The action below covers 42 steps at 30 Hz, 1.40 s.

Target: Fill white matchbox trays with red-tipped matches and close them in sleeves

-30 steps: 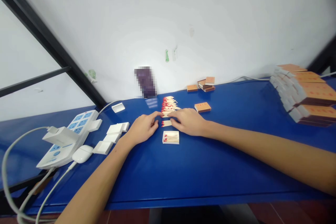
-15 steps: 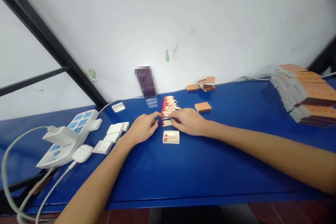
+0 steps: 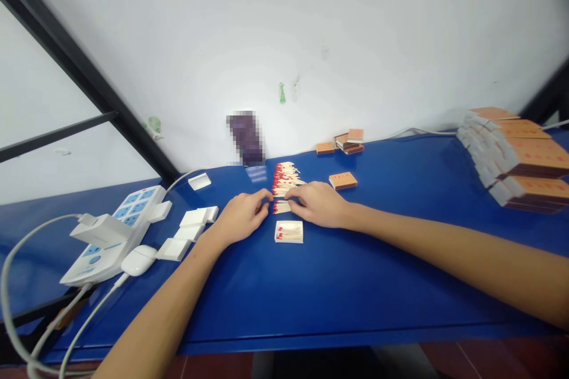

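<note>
A pile of red-headed matches (image 3: 284, 176) lies on the blue table, heads to the left. A smaller row of matches (image 3: 281, 207) lies just nearer to me, a narrow gap between the two. My left hand (image 3: 246, 213) rests by the match heads, thumb and index finger apart. My right hand (image 3: 319, 205) is at the stick ends, its thumb and index finger apart and touching the small row; the other fingers are curled out of sight. Below them sits a white matchbox tray (image 3: 290, 238) with some matches inside.
At left are several white trays (image 3: 192, 233), a power strip (image 3: 133, 213) and a white charging case (image 3: 138, 260) with cables. An orange matchbox (image 3: 343, 180) lies right of the pile, more matchboxes (image 3: 349, 142) behind. A large matchbox stack (image 3: 528, 160) stands far right.
The small row of matches has come slightly apart from the pile, with a clearer gap between them. Both hands have hardly moved.
</note>
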Each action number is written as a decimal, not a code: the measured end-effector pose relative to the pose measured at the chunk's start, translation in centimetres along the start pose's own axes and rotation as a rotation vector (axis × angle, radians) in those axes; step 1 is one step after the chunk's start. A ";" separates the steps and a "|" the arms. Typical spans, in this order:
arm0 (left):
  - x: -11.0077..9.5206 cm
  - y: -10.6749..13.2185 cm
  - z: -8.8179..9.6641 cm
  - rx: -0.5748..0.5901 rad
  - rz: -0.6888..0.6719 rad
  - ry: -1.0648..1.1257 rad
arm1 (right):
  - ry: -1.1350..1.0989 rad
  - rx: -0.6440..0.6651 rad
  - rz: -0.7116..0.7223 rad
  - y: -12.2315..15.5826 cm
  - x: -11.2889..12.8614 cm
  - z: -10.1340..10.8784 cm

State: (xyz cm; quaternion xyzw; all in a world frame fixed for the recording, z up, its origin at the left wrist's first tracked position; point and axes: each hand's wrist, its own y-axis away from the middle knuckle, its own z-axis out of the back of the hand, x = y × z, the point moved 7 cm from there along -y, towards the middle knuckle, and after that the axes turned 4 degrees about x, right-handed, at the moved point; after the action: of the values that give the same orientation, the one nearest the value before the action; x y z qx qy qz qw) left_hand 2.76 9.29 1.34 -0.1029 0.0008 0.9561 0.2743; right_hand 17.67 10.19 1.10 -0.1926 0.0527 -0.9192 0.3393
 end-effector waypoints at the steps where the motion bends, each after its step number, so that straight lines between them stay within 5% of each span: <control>1: 0.0 0.0 0.0 0.000 0.002 -0.006 | -0.025 0.012 -0.009 0.0 -0.1 0.0; 30: -1.1 0.1 0.0 0.010 -0.033 0.036 | -0.134 0.048 0.056 -0.2 -0.4 -0.3; 42: -1.6 0.0 0.0 -0.048 -0.060 -0.026 | 0.027 0.055 0.083 0.1 0.5 -0.3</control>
State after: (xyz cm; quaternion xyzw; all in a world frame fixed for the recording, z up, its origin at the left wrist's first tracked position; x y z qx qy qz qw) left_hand 4.09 8.44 1.64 -0.0971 -0.0290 0.9484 0.3004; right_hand 17.25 9.78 0.91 -0.1683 0.0401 -0.9079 0.3817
